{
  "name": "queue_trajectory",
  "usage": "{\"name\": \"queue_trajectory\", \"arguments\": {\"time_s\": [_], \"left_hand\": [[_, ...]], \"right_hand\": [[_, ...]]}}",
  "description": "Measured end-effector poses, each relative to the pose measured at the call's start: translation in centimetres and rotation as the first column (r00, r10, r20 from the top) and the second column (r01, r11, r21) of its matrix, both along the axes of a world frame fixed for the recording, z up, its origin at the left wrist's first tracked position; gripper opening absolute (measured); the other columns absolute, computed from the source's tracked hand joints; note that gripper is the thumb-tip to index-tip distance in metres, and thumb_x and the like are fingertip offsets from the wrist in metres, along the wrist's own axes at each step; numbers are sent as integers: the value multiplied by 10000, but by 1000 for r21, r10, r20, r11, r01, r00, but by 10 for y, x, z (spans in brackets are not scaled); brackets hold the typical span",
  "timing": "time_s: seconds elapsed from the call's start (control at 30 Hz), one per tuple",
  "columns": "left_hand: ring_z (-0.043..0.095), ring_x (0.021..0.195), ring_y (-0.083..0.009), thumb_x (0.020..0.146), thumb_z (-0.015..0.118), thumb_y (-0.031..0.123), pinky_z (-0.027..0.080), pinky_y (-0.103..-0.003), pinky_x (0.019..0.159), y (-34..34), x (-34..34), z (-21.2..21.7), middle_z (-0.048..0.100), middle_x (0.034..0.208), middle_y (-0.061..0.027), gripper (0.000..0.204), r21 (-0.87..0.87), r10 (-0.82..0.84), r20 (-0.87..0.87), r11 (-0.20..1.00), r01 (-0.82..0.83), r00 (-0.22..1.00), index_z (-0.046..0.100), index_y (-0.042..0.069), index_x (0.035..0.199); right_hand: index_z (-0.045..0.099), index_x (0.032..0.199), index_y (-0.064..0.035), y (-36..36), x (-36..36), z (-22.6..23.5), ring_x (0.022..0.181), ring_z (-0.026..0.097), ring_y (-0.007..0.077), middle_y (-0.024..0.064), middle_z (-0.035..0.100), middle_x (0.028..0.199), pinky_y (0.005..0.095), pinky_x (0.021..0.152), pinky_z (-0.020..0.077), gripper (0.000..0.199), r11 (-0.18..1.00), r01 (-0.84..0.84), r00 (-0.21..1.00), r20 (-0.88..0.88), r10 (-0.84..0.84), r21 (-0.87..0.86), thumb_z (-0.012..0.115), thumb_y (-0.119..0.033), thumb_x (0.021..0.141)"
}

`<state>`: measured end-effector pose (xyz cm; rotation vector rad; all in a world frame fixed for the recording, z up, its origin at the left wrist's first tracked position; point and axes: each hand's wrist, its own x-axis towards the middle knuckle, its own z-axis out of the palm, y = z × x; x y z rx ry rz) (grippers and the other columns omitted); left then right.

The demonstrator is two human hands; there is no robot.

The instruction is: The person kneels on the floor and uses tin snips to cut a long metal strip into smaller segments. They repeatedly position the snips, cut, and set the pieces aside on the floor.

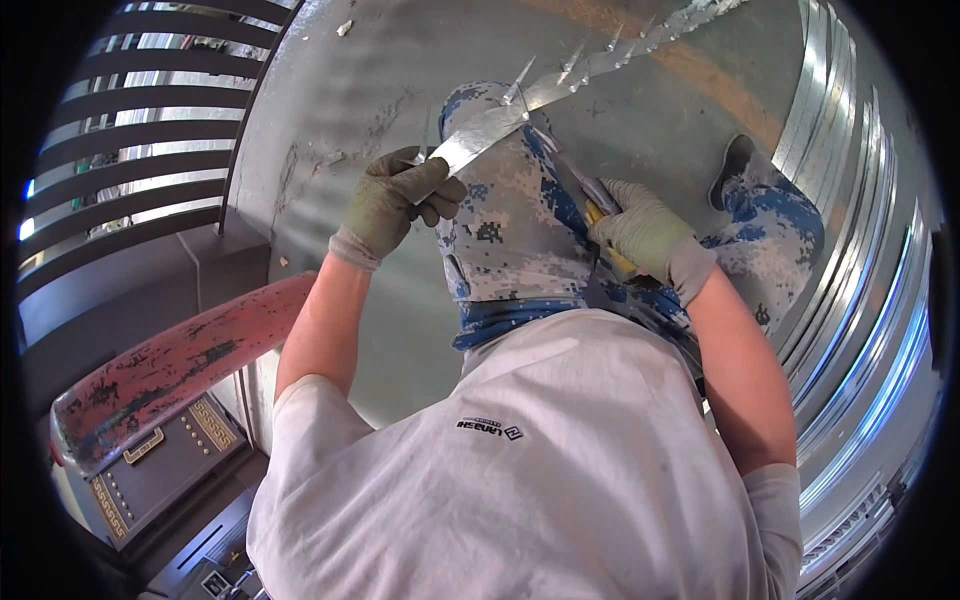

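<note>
My left hand [400, 198], in a greenish work glove, pinches the near end of a long, thin shiny metal strip [480, 140]. From there the strip runs up and right across my knee, with several sharp slivers or tabs standing up along its edge. My right hand [640, 228], gloved too, is wrapped round a snips-like hand tool [572, 170] with yellow on its handle. The tool's narrow grey end points up and left, close to the strip's edge; whether it touches cannot be made out. My fingers hide part of the handle.
Long bright metal profiles [840, 260] lie side by side along the right. At left are a dark slatted rack [150, 130], a worn red curved bar [180, 360] and a brown patterned panel [165, 465]. Small scraps [345, 28] lie on the grey floor [350, 70].
</note>
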<state>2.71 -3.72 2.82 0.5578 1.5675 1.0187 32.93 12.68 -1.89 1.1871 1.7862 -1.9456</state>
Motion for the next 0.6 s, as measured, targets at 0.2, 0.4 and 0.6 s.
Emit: {"name": "queue_trajectory", "arguments": {"time_s": [0.2,0.4,0.6], "left_hand": [[719,756,-166,1103,715,223,536,-307,640,-2,2,13,796,951,-131,262,5,-21,34,1000,21,999,744,-27,1176],[693,702,-146,1089,747,348,504,-299,605,0,14,12,771,870,-69,332,28,32,18,999,-32,999,759,17,1108],[715,750,-160,1096,724,252,534,-309,642,-4,8,4,792,951,-117,309,18,3,98,1000,-5,995,737,-25,1232]], "right_hand": [[715,1234,-39,2,4,14,526,577,135,55,682,787,327,472,440,304,976,62,995,-64,-77,-208,797,-61,942],[733,1183,-34,-1,2,20,524,543,114,45,671,787,311,451,415,243,968,82,989,-98,-107,-236,793,-63,950],[753,1251,-23,-8,-1,-5,542,570,107,42,691,819,300,457,434,306,967,115,981,-128,-146,-228,782,-54,948]]}}
